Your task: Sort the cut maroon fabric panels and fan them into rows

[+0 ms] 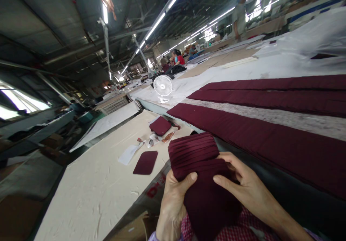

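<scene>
A thick stack of maroon fabric pieces is held between both hands, its upper edges fanned into steps. My left hand grips the left side, thumb lying on top. On the right side my right hand grips the same stack, with its thumb on the top piece and the fingers partly hidden behind. To the left, a single maroon fabric piece with cut corners lies on the cream table. Beyond it sits a small pile of maroon pieces, beside a white paper slip and some crumpled scraps.
Long maroon fabric strips lie in layers on the white table at right. A white fan stands at that table's corner. Clear plastic sheeting is heaped at far right. Below the cream table is a cardboard box. People work farther back.
</scene>
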The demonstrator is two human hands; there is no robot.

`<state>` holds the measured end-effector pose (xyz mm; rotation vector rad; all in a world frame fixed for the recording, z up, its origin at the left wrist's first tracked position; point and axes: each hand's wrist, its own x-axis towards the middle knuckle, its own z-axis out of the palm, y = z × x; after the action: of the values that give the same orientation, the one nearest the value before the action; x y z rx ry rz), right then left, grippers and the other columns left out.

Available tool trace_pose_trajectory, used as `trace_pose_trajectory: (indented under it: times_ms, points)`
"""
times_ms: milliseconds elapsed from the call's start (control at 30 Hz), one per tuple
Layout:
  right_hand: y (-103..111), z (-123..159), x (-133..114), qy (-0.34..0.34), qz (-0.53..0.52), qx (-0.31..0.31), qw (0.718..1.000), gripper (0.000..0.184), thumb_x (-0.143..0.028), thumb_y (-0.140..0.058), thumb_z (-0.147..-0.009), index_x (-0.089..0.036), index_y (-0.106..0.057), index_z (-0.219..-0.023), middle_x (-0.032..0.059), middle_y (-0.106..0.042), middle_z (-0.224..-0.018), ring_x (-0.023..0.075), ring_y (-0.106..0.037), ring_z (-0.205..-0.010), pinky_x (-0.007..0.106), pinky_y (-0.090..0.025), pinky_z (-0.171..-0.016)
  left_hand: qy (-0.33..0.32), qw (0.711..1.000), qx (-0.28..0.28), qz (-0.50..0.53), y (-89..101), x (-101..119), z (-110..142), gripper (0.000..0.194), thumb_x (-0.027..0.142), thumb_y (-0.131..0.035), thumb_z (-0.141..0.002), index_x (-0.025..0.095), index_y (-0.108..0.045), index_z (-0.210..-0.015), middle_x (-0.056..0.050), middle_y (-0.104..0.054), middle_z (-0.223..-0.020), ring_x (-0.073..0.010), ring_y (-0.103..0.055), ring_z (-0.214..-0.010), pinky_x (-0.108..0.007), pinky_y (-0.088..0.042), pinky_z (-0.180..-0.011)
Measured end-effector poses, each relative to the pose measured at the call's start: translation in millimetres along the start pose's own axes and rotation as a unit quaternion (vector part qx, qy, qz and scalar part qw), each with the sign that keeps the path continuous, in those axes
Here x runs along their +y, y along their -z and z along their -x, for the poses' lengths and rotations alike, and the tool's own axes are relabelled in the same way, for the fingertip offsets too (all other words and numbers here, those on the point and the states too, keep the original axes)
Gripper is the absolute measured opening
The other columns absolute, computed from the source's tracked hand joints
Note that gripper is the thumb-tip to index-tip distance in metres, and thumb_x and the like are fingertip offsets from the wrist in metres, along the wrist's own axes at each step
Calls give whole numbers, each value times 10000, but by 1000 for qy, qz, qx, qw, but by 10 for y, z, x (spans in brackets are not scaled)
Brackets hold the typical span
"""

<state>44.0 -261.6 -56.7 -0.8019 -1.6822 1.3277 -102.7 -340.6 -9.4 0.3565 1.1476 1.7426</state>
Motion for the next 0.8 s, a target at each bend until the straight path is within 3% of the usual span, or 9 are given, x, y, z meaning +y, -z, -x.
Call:
trace_pose_trajectory:
  times_ms: [133, 267, 400, 533, 800]
  points:
    - [65, -12, 17, -7, -22, 28, 999, 420, -435, -778, -770, -278, -658, -1141, 67, -591, -1350, 276, -647, -1136, 361, -607, -888, 11, 999, -16, -27, 31, 5, 8, 325, 142, -929, -526, 146, -808, -828, -92, -810, -794, -280, -775, -778, -382, -615, -824]
    - [75, -25, -47, -41, -98, -22, 994, 410, -429, -774, -782, -272, -633, -1134, 69, -668, -1204, 257, -683, -1035, 373, -613, -875, 13, 999, -15, -33, 49, 10, 13, 360, 139, -935, -516, 148, -810, -853, -92, -813, -823, -271, -774, -746, -369, -617, -798]
    - [25, -24, -60, -15, -129, -44, 991, 324, -394, -790, -815, -278, -674, -1094, 50, -656, -1266, 238, -676, -1068, 333, -593, -921, 0, 1000, -3, -26, 50, 23, -1, 334, 147, -937, -516, 150, -809, -824, -86, -807, -777, -251, -767, -706, -347, -617, -765]
    - [-12, -9, -37, -15, -102, -86, 991, 299, -429, -693, -914, -253, -702, -1157, 63, -697, -1232, 255, -685, -1069, 369, -588, -947, -4, 1000, -11, -19, 62, 14, -17, 306, 153, -933, -529, 152, -810, -809, -80, -808, -778, -237, -760, -674, -333, -618, -731]
    - [-7, 1, -49, -14, -44, -84, 995, 388, -470, -625, -953, -218, -699, -1239, 88, -699, -1278, 299, -676, -1130, 407, -580, -973, 19, 998, -49, -18, 85, 11, -21, 359, 141, -936, -527, 159, -810, -863, -99, -815, -847, -270, -771, -742, -373, -621, -769]
